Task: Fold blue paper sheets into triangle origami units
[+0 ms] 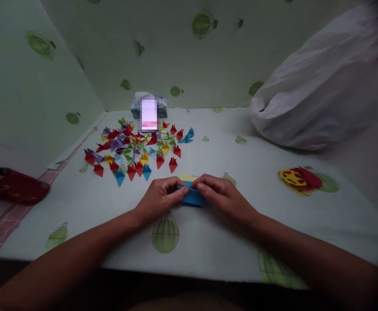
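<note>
Blue folded paper (192, 199) is held between both hands just above the table, at the middle of the view. A pale yellow piece of paper (187, 177) shows right behind it; I cannot tell whether the two are joined. My left hand (161, 194) pinches the blue paper's left side between thumb and fingers. On the other side, my right hand (223, 194) grips the top right edge with thumb and forefinger. Beyond my left hand lies a spread of small folded paper figures (137, 151) in red, blue, yellow, green and purple.
A lit phone (149, 113) leans on a tissue box (163, 108) behind the paper figures. At the back right sits a large white plastic bag (312, 95). Red and yellow cut-out pieces (299, 179) lie at right. A dark red can (14, 188) is at far left.
</note>
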A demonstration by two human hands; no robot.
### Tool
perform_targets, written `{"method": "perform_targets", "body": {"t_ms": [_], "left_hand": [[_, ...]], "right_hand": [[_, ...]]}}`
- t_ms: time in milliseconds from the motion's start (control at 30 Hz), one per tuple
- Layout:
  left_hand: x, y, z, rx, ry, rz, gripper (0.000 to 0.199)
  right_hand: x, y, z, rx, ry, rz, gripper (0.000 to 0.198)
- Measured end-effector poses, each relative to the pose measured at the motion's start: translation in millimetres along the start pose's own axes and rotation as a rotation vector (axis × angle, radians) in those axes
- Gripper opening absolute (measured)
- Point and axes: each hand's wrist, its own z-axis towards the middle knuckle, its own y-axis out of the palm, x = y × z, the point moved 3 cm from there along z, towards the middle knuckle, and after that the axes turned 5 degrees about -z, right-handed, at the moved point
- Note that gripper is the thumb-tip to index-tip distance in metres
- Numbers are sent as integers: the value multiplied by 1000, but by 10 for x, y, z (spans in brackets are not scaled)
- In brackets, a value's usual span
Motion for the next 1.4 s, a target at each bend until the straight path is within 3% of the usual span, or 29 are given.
{"method": "perform_targets", "body": {"t_ms": [367,567,1000,1400], "left_hand": [[20,36,-15,-37,35,25,21],[24,46,0,-35,5,-115,22],[21,-7,5,77,14,-110,24],[18,-115,58,145,37,-168,24]], "right_hand": [[84,64,15,-61,59,66,20],[51,61,1,-40,54,35,19],[103,33,25,-36,216,215,27],[123,5,34,-16,226,270,30]]}}
